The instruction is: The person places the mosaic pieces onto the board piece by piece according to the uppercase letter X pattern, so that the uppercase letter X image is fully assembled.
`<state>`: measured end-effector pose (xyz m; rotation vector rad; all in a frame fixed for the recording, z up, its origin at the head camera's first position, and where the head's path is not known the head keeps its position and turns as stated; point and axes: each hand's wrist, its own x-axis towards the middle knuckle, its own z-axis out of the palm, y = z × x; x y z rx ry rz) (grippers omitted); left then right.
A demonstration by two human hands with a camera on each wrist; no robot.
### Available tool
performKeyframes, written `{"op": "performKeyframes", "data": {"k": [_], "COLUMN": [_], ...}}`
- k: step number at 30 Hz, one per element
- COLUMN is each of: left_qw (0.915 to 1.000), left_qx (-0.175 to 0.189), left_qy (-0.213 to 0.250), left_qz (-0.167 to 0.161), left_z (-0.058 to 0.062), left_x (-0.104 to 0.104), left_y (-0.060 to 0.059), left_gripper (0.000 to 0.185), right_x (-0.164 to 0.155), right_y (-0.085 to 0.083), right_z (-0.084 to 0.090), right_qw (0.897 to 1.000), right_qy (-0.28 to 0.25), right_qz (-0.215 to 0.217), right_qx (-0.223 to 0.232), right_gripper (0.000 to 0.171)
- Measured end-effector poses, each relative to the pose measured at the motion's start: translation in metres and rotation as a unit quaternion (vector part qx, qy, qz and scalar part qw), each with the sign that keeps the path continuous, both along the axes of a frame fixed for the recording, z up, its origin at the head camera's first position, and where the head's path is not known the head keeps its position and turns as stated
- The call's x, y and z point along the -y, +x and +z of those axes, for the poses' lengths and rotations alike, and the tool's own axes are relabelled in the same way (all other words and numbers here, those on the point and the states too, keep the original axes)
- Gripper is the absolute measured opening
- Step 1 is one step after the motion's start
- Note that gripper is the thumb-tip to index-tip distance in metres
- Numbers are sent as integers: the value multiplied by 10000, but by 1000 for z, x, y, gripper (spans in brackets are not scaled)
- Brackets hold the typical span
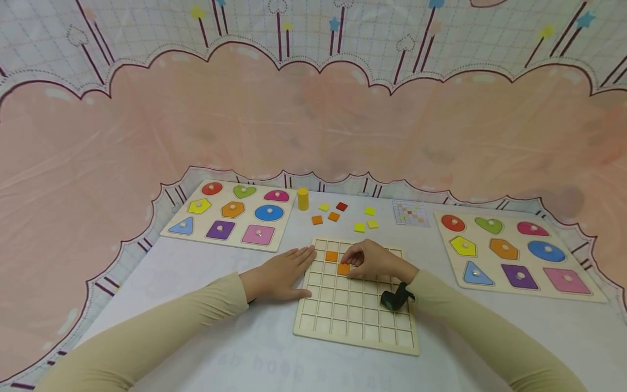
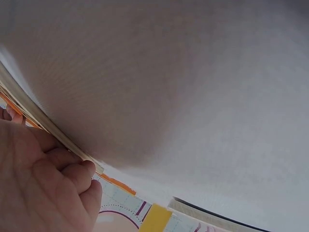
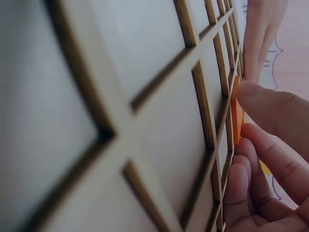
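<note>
Orange tile sits at the right hand's fingertips, pinched between thumb and forefinger and pressed toward a cell of the wooden grid board, likely to seat it squarely. Just left of those fingers a second orange tile already fills a cell. The left hand lies flat with straight fingers against the board's left edge, apparently steadying it. Beyond the fingers lie loose tiles and a yellow cylinder.

The right hand hides part of the orange tile; the pattern card is unreadable.
</note>
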<state>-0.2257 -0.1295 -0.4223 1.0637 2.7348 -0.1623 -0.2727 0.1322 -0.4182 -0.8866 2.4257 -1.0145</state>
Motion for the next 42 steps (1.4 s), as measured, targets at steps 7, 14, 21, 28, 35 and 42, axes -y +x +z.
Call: {"op": "performKeyframes", "data": {"k": [7,14,21,28,35,42], "left_qw": [10000,10000,9999,10000,10000,9998], "left_qx": [-6,-45,-74,40,-3,-101], "left_qy": [-9,-65,-86,-55,-77,-103], "left_qz": [-12,-16,-21,42,5,-118], "left_z": [-1,-1,-1,-2,-1,0], "left_x": [-1,-1,0,0,0,0], "left_y": [0,-1,-1,0,0,0], "left_gripper": [88,88,88,88,89,88], "right_x": [0,-3,-9,-9,4,16], "right_y": [0,-8,-34,-69,-98,-121], "right_z": [0,2,14,24,29,20], "right_qw": [10000,9996,9961,9966,9889,9843], "right_qy": [-93,-34,-226,-434,-542,-632], "right_qz": [35,283,112,-318,-1383,-1612], "right_qx": [-6,58,843,626,75,-336], "right_gripper": [18,23,27,31,33,36]}}
